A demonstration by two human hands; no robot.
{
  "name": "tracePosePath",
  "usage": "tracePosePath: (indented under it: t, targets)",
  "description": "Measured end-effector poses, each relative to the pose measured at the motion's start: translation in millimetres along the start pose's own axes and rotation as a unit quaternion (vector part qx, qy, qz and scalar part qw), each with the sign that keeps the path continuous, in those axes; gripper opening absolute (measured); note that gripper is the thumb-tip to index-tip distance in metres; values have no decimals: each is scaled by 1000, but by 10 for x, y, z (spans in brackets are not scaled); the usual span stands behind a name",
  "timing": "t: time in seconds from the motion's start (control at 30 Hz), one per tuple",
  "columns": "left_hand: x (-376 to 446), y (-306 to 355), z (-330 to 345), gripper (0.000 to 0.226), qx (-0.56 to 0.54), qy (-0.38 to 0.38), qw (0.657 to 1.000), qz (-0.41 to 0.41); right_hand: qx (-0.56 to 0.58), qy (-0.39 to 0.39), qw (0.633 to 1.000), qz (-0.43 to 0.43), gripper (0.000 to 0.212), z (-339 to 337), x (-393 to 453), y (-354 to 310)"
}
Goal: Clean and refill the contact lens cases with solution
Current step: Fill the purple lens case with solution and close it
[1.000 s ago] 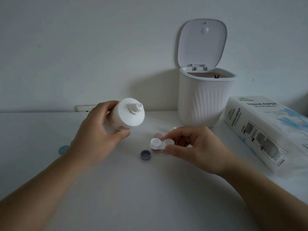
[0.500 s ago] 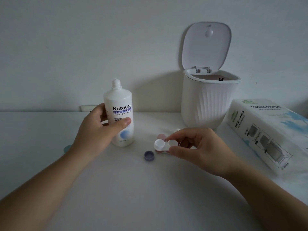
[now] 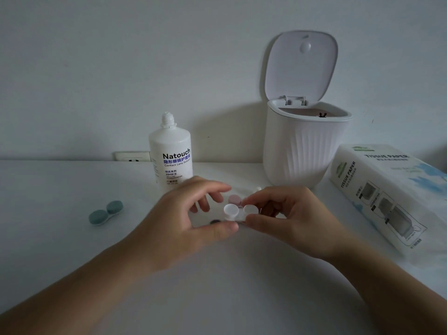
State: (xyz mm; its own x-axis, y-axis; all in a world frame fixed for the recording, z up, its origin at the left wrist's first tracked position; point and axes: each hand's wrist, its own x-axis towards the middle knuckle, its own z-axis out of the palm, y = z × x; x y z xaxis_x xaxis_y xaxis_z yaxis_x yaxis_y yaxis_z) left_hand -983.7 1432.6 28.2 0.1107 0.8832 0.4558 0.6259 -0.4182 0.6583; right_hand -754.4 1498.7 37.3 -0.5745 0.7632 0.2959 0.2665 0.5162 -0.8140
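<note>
A white twin-well contact lens case with both wells uncapped is held just above the table, pinched at its right end by my right hand. My left hand hovers at the case's left end with loosely curved, spread fingers and grips nothing. Whether its thumb touches the case I cannot tell. The uncapped white solution bottle stands upright behind my left hand. A pink cap lies behind the case. My left thumb half hides a dark purple cap.
A closed green lens case lies on the white table at the left. A white ribbed bin with its lid up stands at the back right. A tissue paper pack lies at the right, and a small white cap near the bin.
My left hand stood the solution bottle upright on the table, let go of it and moved right to the white case. My right hand kept hold of the case.
</note>
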Motion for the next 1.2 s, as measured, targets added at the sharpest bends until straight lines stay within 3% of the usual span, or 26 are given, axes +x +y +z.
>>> tracePosePath:
  t: [0.27,0.37,0.47,0.57,0.73,0.83,0.97,1.07,1.2]
  targets:
    - [7,-24,73,22,-65,-36,996,-48,-23,-19,1000,1,21,28,3,4]
    - [20,-26,61,22,-75,-33,994,-68,-24,-25,999,6,29,13,2,-19]
    - [34,-38,27,21,-86,-27,992,-88,1,43,999,25,24,-83,35,7]
    - [42,-52,-2,18,-111,-42,989,-93,-138,119,982,41,9,-240,75,115]
    - [48,-68,-36,24,-133,-48,986,-92,-271,-8,954,127,35,-323,67,182]
    - [43,-77,-23,31,-133,-51,986,-88,-287,-29,949,125,44,-252,84,193]
    - [39,-79,-15,33,-121,-53,987,-88,-327,-23,939,101,32,-150,90,214]
    - [41,-80,-18,34,-115,-56,987,-96,-296,-1,951,92,8,-164,89,211]
    - [46,-76,-23,35,-107,-58,988,-97,-148,79,984,65,8,-147,72,160]
